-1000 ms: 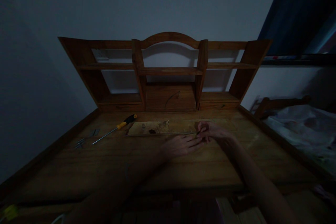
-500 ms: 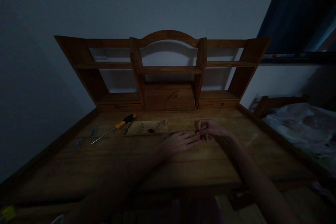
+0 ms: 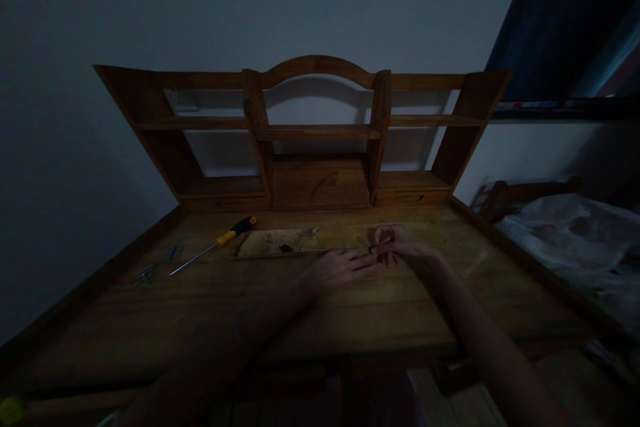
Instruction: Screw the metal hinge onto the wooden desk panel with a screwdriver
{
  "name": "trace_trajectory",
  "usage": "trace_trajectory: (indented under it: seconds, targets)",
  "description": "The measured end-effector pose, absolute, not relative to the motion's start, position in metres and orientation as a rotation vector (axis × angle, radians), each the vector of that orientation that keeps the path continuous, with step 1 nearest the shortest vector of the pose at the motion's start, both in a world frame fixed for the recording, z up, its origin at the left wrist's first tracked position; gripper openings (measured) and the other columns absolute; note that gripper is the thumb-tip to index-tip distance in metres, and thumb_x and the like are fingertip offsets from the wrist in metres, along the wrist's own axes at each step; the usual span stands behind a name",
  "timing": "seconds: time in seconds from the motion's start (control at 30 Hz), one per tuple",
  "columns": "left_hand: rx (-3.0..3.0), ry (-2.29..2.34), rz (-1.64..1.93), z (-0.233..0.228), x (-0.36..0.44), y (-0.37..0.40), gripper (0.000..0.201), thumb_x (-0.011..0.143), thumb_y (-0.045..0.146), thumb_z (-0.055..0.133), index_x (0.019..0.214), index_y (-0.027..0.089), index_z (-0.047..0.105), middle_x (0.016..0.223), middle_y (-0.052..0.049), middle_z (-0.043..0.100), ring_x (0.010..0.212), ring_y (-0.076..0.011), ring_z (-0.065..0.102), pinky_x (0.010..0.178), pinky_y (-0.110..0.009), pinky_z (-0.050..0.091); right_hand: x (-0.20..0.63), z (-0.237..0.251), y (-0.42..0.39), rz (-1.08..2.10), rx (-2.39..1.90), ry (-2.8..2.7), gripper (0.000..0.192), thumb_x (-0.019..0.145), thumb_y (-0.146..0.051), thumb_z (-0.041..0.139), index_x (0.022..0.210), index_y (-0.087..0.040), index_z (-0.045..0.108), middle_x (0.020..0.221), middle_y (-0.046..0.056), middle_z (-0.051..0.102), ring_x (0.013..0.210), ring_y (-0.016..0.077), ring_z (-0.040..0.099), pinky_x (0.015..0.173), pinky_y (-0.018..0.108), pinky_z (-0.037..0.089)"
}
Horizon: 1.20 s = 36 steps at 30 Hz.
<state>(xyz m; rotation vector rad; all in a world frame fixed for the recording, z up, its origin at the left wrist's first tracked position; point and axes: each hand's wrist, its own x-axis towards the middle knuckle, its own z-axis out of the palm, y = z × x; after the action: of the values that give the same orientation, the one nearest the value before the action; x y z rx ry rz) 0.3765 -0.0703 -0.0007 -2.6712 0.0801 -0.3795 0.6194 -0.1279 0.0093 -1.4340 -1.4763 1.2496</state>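
On the wooden desk top (image 3: 320,313) a long pale strip (image 3: 260,241) with dark stains runs left to right. Just below its front edge lies my left hand (image 3: 337,269), palm down, fingers stretched to the right. My right hand (image 3: 399,244) is over the strip's right part, thumb and fingers pinched together close to my left fingertips. What sits in that pinch is too dark and small to make out. A screwdriver (image 3: 227,236) with a black and yellow handle rests left of the strip.
Left of the screwdriver lie several small metal pins or screws (image 3: 144,274) and a small metal piece (image 3: 173,253). A wooden shelf unit (image 3: 320,132) stands along the desk's back. At right, a white plastic sheet (image 3: 575,227) covers something beside a wooden rail.
The view has shifted slightly, so everything sits a little further left. Both hands keep nearly the same place and pose on the desk.
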Motion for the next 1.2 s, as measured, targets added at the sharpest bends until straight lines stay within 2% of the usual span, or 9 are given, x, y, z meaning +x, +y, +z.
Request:
trace_trajectory:
  seconds: [0.13,0.37,0.53,0.6,0.7,0.8,0.9,1.03,1.2]
  targets:
    - [-2.676,0.092,-0.396,-0.002,0.377,-0.068,0.051,0.098,0.021,0.046,0.147,0.03,0.032,0.152,-0.002,0.038,0.11,-0.0178,0.052,0.071,-0.026,0.046,0.619,0.009,-0.128,1.25,-1.424,-1.467,0.035,0.067,-0.036,0.077,0.085,-0.019,0.052,0.064,0.0,0.069,0.043,0.0131,0.062,0.036,0.018,0.042]
    - [-2.643,0.071,-0.369,-0.003,0.378,-0.061,0.055,0.099,0.023,0.044,0.15,0.034,0.025,0.155,0.002,0.033,0.102,-0.0177,0.053,0.074,-0.028,0.046,0.619,0.009,-0.128,1.25,-1.396,-1.434,0.034,0.069,-0.035,0.076,0.086,-0.019,0.051,0.063,-0.001,0.068,0.045,0.0134,0.063,0.036,0.017,0.041]
    - [-2.654,0.074,-0.376,-0.004,0.379,-0.06,0.056,0.098,0.05,0.043,0.149,0.035,0.028,0.155,-0.002,0.032,0.101,-0.0198,0.053,0.072,-0.028,0.043,0.621,0.006,-0.127,1.24,-1.37,-1.435,0.033,0.07,-0.034,0.074,0.089,-0.017,0.052,0.068,0.0,0.069,0.046,0.0135,0.065,0.036,0.017,0.042]
    - [-2.659,0.073,-0.379,-0.004,0.379,-0.06,0.057,0.097,0.054,0.042,0.149,0.034,0.029,0.155,-0.004,0.033,0.101,-0.0201,0.054,0.073,-0.029,0.043,0.623,0.003,-0.125,1.232,-1.355,-1.433,0.034,0.07,-0.035,0.075,0.089,-0.017,0.052,0.072,0.001,0.07,0.046,0.0134,0.065,0.036,0.016,0.042]
    - [-2.64,0.08,-0.372,-0.003,0.378,-0.061,0.049,0.099,0.037,0.045,0.146,0.035,0.033,0.154,-0.002,0.033,0.101,-0.0184,0.054,0.075,-0.03,0.043,0.625,0.003,-0.124,1.258,-1.359,-1.443,0.036,0.071,-0.038,0.076,0.089,-0.018,0.051,0.069,0.001,0.07,0.046,0.0139,0.065,0.036,0.016,0.042]
    - [-2.622,0.122,-0.369,-0.001,0.376,-0.062,0.049,0.099,0.023,0.046,0.146,0.033,0.034,0.154,-0.002,0.033,0.103,-0.0176,0.054,0.075,-0.03,0.043,0.624,0.006,-0.125,1.277,-1.341,-1.443,0.038,0.071,-0.038,0.077,0.088,-0.018,0.051,0.068,0.001,0.07,0.046,0.0137,0.064,0.036,0.016,0.042]
    - [-2.61,0.152,-0.393,0.001,0.375,-0.063,0.049,0.099,0.021,0.044,0.146,0.032,0.034,0.154,-0.002,0.034,0.105,-0.0176,0.055,0.077,-0.03,0.043,0.621,0.01,-0.127,1.254,-1.326,-1.425,0.039,0.071,-0.04,0.078,0.089,-0.018,0.051,0.073,0.002,0.072,0.046,0.013,0.064,0.037,0.017,0.043]
    - [-2.595,0.215,-0.453,0.004,0.375,-0.067,0.046,0.1,0.019,0.043,0.144,0.03,0.038,0.153,-0.003,0.036,0.114,-0.0197,0.053,0.082,-0.032,0.044,0.621,0.013,-0.13,1.181,-1.376,-1.46,0.037,0.075,-0.046,0.072,0.087,-0.016,0.055,0.06,0.0,0.067,0.034,0.0097,0.053,0.032,0.018,0.039]
    - [-2.615,0.239,-0.466,0.008,0.374,-0.07,0.049,0.098,0.017,0.045,0.145,0.028,0.036,0.146,-0.008,0.045,0.112,-0.0209,0.056,0.082,-0.033,0.045,0.619,0.017,-0.134,1.268,-1.509,-1.615,0.039,0.083,-0.047,0.061,0.069,-0.011,0.064,0.051,0.004,0.064,0.03,0.0076,0.047,0.03,0.017,0.034]
